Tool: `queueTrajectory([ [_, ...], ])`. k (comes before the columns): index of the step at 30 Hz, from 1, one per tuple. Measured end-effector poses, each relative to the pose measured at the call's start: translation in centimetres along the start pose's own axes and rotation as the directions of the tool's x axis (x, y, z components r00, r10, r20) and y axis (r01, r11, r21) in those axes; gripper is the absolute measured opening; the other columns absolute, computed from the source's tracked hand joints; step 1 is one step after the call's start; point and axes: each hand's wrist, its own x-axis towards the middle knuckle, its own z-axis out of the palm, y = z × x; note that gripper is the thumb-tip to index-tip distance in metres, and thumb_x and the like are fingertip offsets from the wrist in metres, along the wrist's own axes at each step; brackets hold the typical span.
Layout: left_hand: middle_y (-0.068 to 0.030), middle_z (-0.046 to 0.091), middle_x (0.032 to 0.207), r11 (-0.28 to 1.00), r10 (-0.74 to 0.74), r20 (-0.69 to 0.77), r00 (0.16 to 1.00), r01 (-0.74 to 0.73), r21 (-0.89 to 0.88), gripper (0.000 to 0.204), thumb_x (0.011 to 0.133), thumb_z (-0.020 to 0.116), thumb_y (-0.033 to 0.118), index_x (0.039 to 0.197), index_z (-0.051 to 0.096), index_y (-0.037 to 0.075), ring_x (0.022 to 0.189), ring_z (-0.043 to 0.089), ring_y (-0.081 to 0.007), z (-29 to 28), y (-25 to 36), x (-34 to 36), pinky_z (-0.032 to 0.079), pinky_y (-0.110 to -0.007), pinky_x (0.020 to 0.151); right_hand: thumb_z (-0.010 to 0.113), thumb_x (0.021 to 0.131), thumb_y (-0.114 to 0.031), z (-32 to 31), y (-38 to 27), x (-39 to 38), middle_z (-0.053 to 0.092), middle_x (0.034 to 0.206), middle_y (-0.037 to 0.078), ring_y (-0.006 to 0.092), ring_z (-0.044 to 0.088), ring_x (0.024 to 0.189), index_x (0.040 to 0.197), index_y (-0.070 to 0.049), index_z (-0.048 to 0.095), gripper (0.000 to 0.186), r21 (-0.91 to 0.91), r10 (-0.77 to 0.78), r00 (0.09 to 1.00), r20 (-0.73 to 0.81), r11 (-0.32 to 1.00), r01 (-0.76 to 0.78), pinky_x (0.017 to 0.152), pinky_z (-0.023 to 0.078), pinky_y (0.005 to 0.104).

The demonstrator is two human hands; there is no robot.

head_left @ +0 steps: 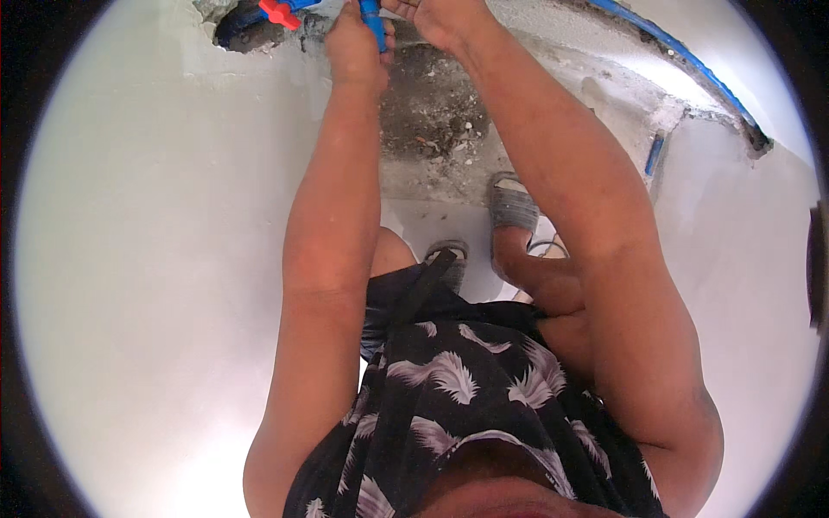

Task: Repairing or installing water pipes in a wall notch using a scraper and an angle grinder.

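My left hand is at the top of the head view, its fingers wrapped round a blue pipe fitting. The upper end of that fitting runs out of the picture. Just to its right, my right hand has its fingers bent in towards the fitting. Its fingertips are partly cut off by the upper edge, so what they pinch is hidden. Left of my left hand, a red valve handle sits on blue pipework in a broken-out hole in the wall.
A blue pipe runs along a chased groove at the upper right. A short blue pipe piece stands below it. Rubble lies on the rough floor between my arms, near my slippered foot. A pale wall fills the left side.
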Motion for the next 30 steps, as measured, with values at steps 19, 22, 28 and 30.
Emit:
queueTrajectory([
  [19,-0.0032,0.061,0.066,0.965,0.058,0.204,0.977,-0.107,0.240,0.029,0.104,0.059,0.036,0.093,0.065,0.010,0.048,0.056,-0.0132,-0.5,5.6,0.9,0.042,-0.026,0.038,0.071,0.095,-0.020,-0.7,0.4,0.5,0.065,0.106,0.012,0.0259,0.065,0.099,0.116,-0.003,0.058,0.030,0.062,0.030,0.997,0.066,0.998,-0.034,0.093,0.057,0.0400],
  [22,-0.0024,0.060,0.064,0.953,0.041,0.195,0.980,-0.097,0.286,0.027,0.104,0.060,0.035,0.091,0.065,0.011,0.048,0.056,-0.0131,-0.3,6.0,1.0,0.042,-0.026,0.038,0.069,0.095,-0.020,-0.9,0.5,1.0,0.066,0.105,0.013,0.0257,0.066,0.098,0.115,-0.003,0.058,0.028,0.051,0.027,0.996,0.086,0.998,-0.032,0.092,0.057,0.0400],
  [28,-0.0058,0.065,0.068,0.851,0.340,0.160,0.927,-0.375,0.368,0.031,0.103,0.060,0.031,0.088,0.069,0.005,0.055,0.059,-0.0191,-1.1,4.0,2.4,0.049,-0.032,0.052,0.067,0.097,-0.021,-0.4,0.5,1.2,0.061,0.111,0.014,0.0272,0.064,0.102,0.120,0.000,0.055,0.033,0.031,0.024,0.998,0.049,0.999,-0.025,0.096,0.056,0.0431],
  [30,-0.0082,0.067,0.071,0.582,0.545,0.262,0.796,-0.584,0.566,0.033,0.102,0.060,0.029,0.087,0.070,0.001,0.060,0.061,-0.0225,-1.6,3.6,3.0,0.052,-0.034,0.062,0.067,0.097,-0.020,-0.1,0.5,0.9,0.058,0.114,0.014,0.0284,0.063,0.105,0.121,0.001,0.054,0.035,0.026,-0.001,1.000,0.019,1.000,0.001,0.098,0.055,0.0440],
])
